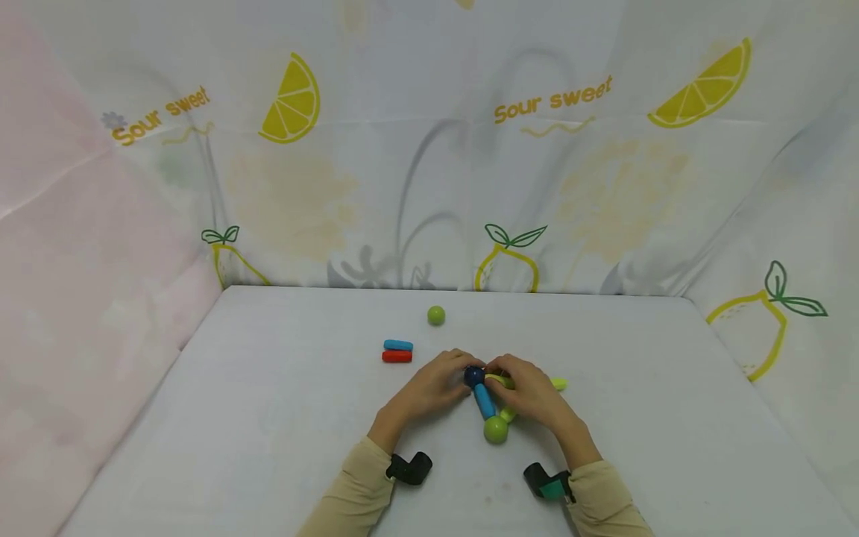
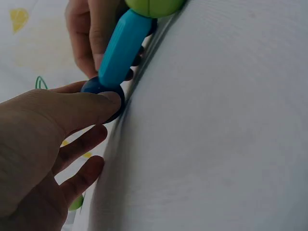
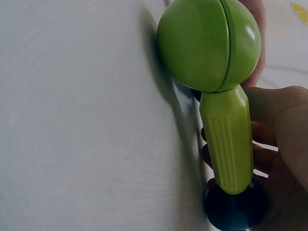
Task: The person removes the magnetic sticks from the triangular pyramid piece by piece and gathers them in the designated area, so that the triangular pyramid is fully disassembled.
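Left hand (image 1: 438, 384) and right hand (image 1: 530, 388), both bare; beige sleeves (image 1: 354, 492).
The sleeves are plain and lightly creased. Beside the left cuff (image 1: 377, 456) sits the left camera (image 1: 411, 470), black and elbow-shaped with a rounded end (image 1: 422, 460); beside the right cuff (image 1: 592, 479), the right camera (image 1: 535, 476), also black and angled, with a green patch (image 1: 553, 489) on its side.

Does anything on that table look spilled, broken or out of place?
Nothing stands out: no spill or damage shows. The left hand pinches a dark blue ball. Farther off, a red stick, a blue stick and a green ball simply lie loose.
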Tool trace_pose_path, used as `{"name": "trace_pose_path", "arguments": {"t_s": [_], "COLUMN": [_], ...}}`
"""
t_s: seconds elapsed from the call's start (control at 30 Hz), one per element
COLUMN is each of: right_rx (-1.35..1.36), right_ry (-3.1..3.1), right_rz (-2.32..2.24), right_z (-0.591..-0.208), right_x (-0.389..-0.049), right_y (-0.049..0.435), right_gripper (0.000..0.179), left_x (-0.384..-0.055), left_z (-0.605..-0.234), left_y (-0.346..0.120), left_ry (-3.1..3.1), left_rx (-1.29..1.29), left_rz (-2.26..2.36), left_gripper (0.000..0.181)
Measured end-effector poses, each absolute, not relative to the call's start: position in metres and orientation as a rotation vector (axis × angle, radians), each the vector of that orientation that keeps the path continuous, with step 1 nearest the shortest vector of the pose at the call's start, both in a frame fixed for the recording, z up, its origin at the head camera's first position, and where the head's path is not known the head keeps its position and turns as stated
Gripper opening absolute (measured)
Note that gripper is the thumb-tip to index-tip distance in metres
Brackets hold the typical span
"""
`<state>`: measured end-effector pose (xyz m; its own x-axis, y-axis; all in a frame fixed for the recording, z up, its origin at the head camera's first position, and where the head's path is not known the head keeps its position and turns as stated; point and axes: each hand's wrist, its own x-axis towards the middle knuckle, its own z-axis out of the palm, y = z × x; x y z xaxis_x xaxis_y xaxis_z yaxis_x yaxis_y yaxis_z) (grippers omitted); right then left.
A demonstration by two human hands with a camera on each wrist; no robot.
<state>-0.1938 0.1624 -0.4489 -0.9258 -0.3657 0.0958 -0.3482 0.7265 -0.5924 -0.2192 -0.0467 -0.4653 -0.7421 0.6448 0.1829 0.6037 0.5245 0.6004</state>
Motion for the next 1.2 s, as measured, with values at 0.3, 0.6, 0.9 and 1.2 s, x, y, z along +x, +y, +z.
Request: {"name": "trace_pose_path", "arguments": {"t_s": [0.3, 0.6, 0.9, 1.2], "right_rx": [-0.627, -0.717, -0.548, -0.564], "right_ry": [2.891, 2.891, 2.977, 3.039], "right_rz": [-0.974, -0.966, -0.977, -0.939], "right_z": [-0.447, -0.449, -0.45, -0.449], "right_x": [-0.194, -0.194, -0.193, -0.194], "right_y": [0.161, 0.163, 0.168, 0.167], "right_gripper": [0.016, 0.014, 0.015, 0.018], "left_x": [-0.217, -0.217, -0.216, -0.217], "left_z": [-0.465, -0.462, -0.459, -0.461], "left_y": [-0.046, -0.048, -0.052, -0.055], "left_ry": [2.677, 2.656, 2.676, 2.663], "left_rx": [1.18, 1.179, 1.099, 1.074], "left_rz": [1.09, 1.059, 1.035, 1.084], "left_gripper": [0.039, 0.038, 0.036, 0.037]}}
